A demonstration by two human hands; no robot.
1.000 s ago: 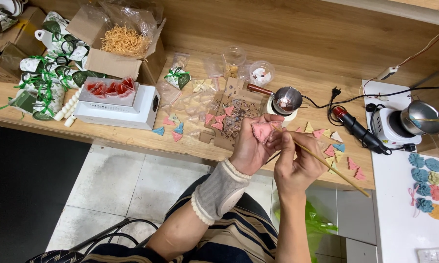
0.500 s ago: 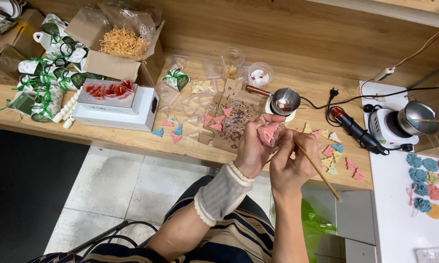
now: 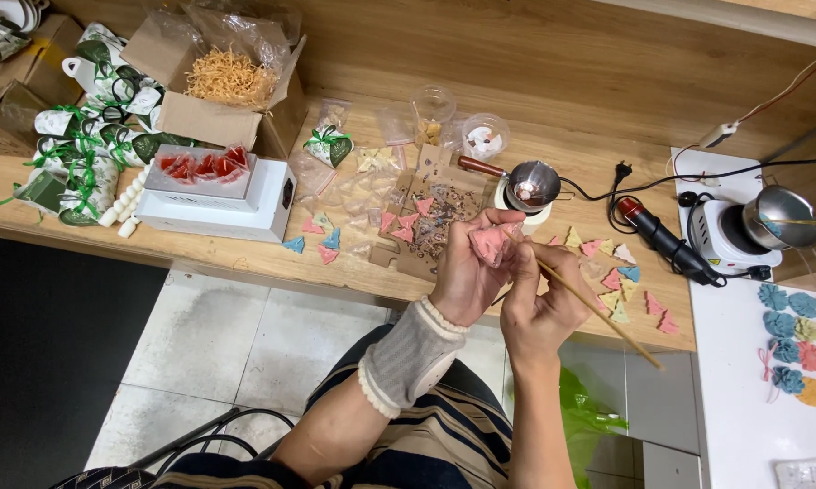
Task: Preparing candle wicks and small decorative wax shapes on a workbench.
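- Small pink triangular wax piece (image 3: 489, 243) up off the bench, pinched in the curled fingers of the left hand (image 3: 467, 276), just above the wooden table's front edge (image 3: 245, 258).
- Right hand (image 3: 539, 312) closed around a thin wooden stick (image 3: 598, 312), tip touching the pink piece, tail slanting down to the right.
- Looks like detail work in hand: poking or cleaning the piece with the stick tip.
- Next move, by the look of it, calls for a steady left pinch and light pressure, since the piece seems brittle.
- Just beyond the hands, a flat brown cardboard sheet (image 3: 426, 222) strewn with dried bits and more pink triangles.
- Small metal melting ladle (image 3: 533, 184) on a white warmer, near the left fingertips.
- Scattered pastel triangles (image 3: 620, 285) to the right, on the bench.
- Black-handled tool (image 3: 661, 240) and white electric hotplate with steel pot (image 3: 743, 231) further right.
- Far left: open cardboard box of straw filler (image 3: 227, 81), white box of red pieces (image 3: 204, 172).
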